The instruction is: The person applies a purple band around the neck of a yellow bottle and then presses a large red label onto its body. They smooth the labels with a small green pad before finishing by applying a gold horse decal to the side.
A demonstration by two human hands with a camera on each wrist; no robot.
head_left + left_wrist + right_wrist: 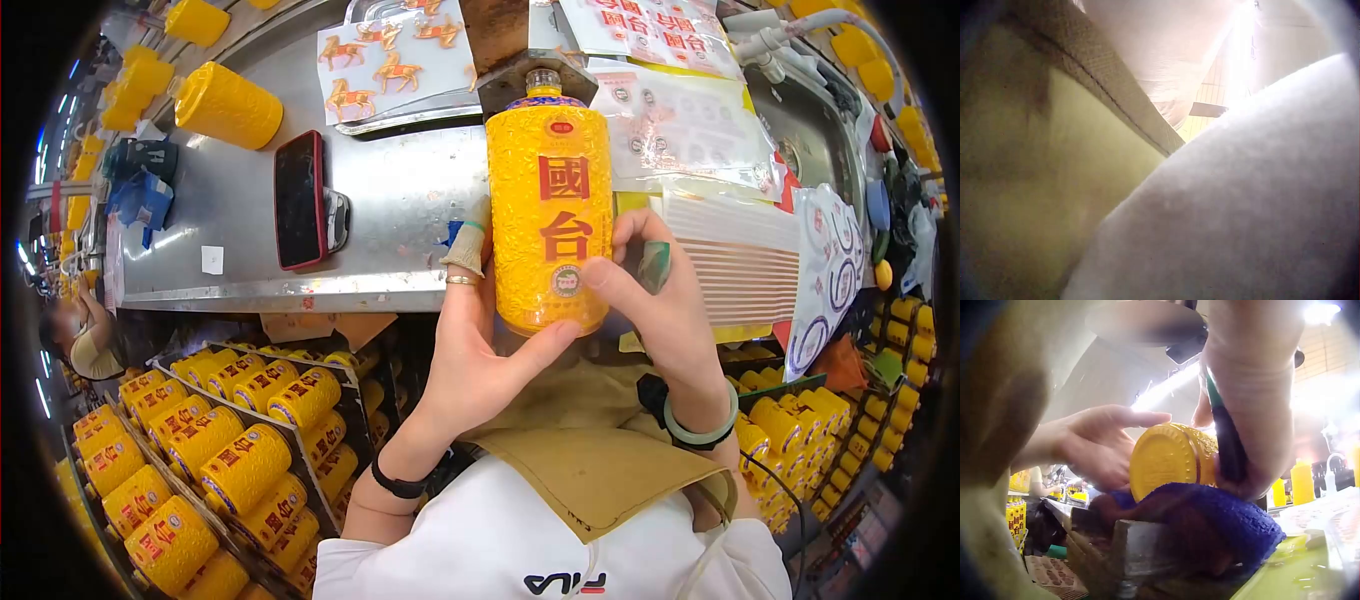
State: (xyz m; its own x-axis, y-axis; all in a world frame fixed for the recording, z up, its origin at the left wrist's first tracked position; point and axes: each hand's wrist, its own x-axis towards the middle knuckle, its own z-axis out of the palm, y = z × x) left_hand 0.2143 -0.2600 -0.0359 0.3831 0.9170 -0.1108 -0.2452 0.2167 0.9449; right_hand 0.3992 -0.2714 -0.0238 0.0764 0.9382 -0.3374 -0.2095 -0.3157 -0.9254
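A yellow embossed bottle [548, 220] with red characters lies with its neck pointing away, in the middle of the head view. My left hand [475, 365] grips its left side and near end, thumb along the base and a cloth cover on one finger. On the right side my right hand [665, 310] holds it, the thumb pressing beside a round grey emblem [565, 281]. A dark green piece [655, 266] shows among the right fingers. The right wrist view shows the bottle's round base [1163, 462] above a blue towel [1210, 519]. Clothing fills the left wrist view.
A phone [300, 200] and another yellow bottle [228, 105] lie on the metal bench [400, 220] at left. Horse decals [390, 65] lie at the back, with decal sheets [690, 130] to the right. Crates of yellow bottles [245, 470] stand below the bench.
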